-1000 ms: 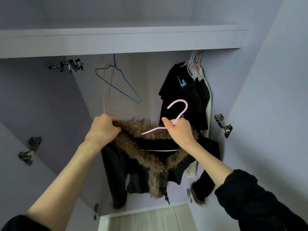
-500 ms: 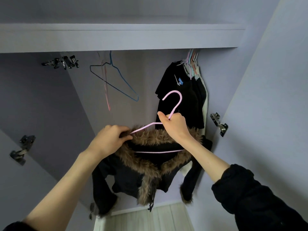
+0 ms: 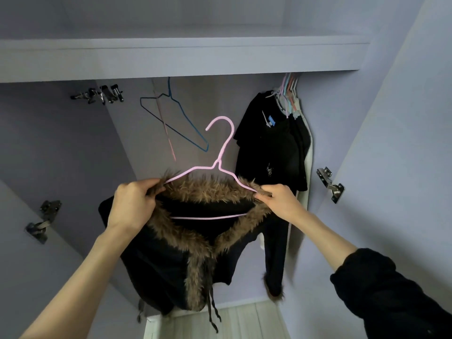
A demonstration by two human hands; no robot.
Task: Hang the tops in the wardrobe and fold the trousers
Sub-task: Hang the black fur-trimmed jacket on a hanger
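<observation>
1. While the left hand [image 3: 132,206] had its fingers [image 3: 152,189] pinched on the fur collar, the right hand [image 3: 281,201] pinched the collar's other end.
2. Black fur-trimmed jacket [image 3: 171,260] sat on a pink hanger [image 3: 220,152], held up inside the wardrobe [image 3: 181,57].
3. Dark tops [image 3: 271,143] hung back right, empty blue hanger [image 3: 176,123] back left.

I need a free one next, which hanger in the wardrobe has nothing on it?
The dark blue wire hanger, hanging bare at upper left; the pink wire hanger carries the fur-trimmed black jacket.

Bare forearms, with a black fuzzy sleeve [image 3: 391,294] pushed up the right arm.
</observation>
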